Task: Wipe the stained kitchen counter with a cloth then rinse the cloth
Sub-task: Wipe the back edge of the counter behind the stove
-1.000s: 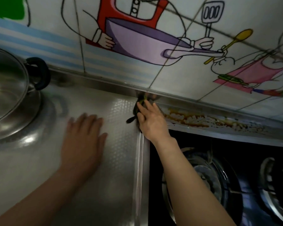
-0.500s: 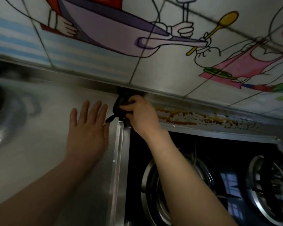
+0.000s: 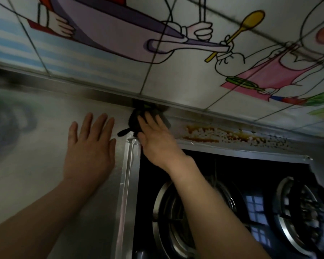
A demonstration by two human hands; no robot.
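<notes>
Head view: the right hand (image 3: pixel 155 141) had uncurled, fingers straight, pressing the cloth (image 3: pixel 135 120) at the far edge of the worktop (image 3: pixel 36 165); left hand (image 3: pixel 90 146) lay flat. The stain (image 3: pixel 223 135) just right remained unwiped.

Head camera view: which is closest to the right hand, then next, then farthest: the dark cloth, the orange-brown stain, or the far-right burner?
1. Dark crumpled cloth, touching the right hand, by the wall.
2. Orange-brown stain, on the counter strip to the right.
3. Round metal burner, far right on the black stove.
</notes>
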